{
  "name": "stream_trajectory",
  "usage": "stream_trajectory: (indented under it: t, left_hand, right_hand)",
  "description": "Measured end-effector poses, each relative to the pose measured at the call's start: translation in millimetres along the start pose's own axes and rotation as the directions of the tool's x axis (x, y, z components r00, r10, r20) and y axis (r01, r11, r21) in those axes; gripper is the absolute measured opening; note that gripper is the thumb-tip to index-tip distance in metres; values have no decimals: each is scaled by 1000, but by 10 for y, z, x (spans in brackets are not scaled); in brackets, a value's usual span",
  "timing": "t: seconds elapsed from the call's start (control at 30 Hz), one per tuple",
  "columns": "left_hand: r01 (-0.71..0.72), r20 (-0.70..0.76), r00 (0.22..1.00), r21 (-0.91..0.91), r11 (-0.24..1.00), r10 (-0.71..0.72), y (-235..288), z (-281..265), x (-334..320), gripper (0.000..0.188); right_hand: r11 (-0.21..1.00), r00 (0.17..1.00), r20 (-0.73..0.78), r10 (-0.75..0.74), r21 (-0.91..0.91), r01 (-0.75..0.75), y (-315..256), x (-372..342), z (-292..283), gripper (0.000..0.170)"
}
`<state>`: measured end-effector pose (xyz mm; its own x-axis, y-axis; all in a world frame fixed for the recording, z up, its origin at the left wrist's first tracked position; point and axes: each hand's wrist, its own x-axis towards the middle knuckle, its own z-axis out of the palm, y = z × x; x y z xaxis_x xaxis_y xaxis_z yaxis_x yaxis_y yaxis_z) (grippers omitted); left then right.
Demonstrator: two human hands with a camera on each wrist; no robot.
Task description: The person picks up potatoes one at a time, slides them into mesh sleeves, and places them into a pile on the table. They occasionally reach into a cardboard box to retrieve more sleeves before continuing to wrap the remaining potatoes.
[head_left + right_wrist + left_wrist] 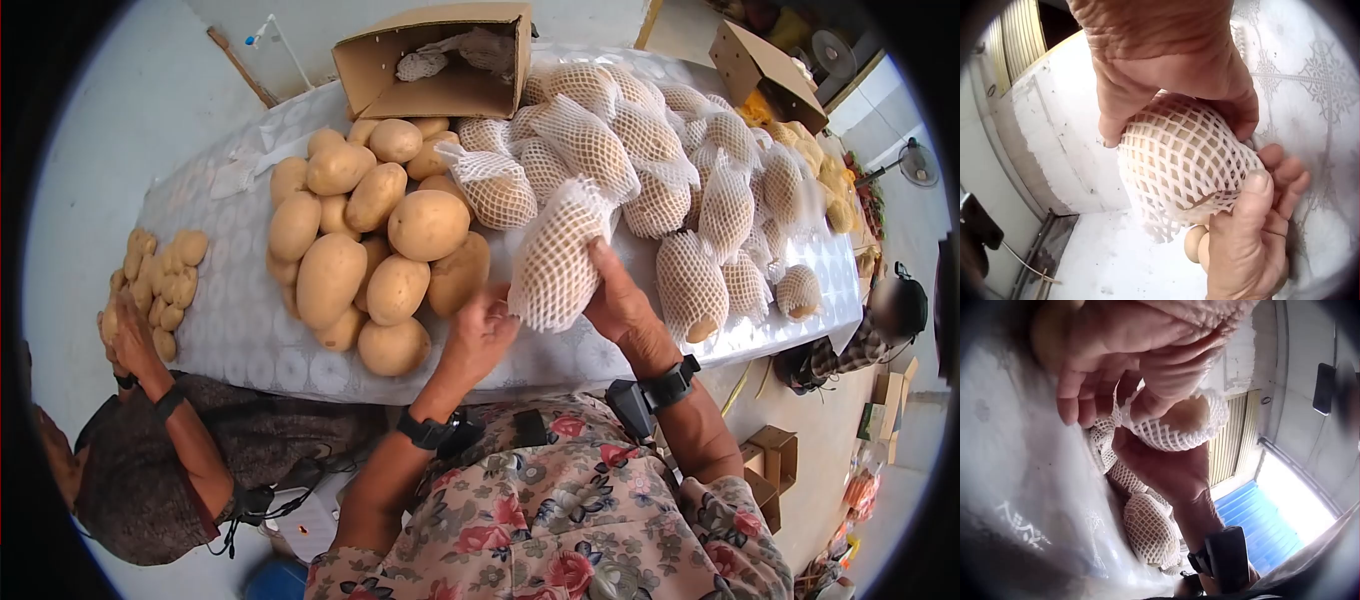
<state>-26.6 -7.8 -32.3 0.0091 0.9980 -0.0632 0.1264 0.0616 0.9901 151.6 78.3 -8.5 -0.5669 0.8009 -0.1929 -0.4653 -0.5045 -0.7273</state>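
Note:
My right hand [622,298] grips a large potato in a white foam net [560,255] from its right side, holding it above the table's front part. At the near end of the net, my left hand [482,330] pinches the edge between thumb and fingers, as the right wrist view shows. The left thumb [1250,206] lies over the mesh there. Through the open end of the net sleeve some bare potato [1188,415] shows in the left wrist view. Bare potatoes [335,280] are heaped to the left of my hands; netted potatoes [600,140] are piled behind and to the right.
An open cardboard box [435,60] lies on its side at the table's back, with netting inside. Another person's hand [135,340] is at a smaller potato heap [160,285] on the far left. A patterned cloth [225,330] covers the table. A second box [765,75] stands back right.

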Motion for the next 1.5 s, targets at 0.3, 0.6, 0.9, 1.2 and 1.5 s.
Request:
stream_trajectory:
  t: [0.3, 0.6, 0.9, 1.2, 1.5]
  left_hand:
    - [-90, -44, 996, -224, 970, 82, 452, 51, 11, 90]
    - [225, 247, 962, -477, 850, -116, 197, 254, -35, 64]
    - [-228, 197, 959, 107, 968, 204, 297, 306, 109, 83]
    - [-47, 387, 922, 117, 992, -2, 135, 381, -3, 51]
    - [164, 88, 982, 50, 985, -168, -469, 313, -39, 28]
  right_hand:
    - [1000, 998, 63, -1, 23, -1, -34, -138, 157, 59]
    - [778, 981, 87, -174, -598, 191, -121, -295, 262, 117]
    - [883, 958, -61, -281, -406, 233, -47, -419, 84, 120]
    - [807, 764, -277, -583, -309, 503, -1123, -915, -689, 69]
    - [633, 452, -445, -773, -580, 512, -1975, -1440, -1687, 64]
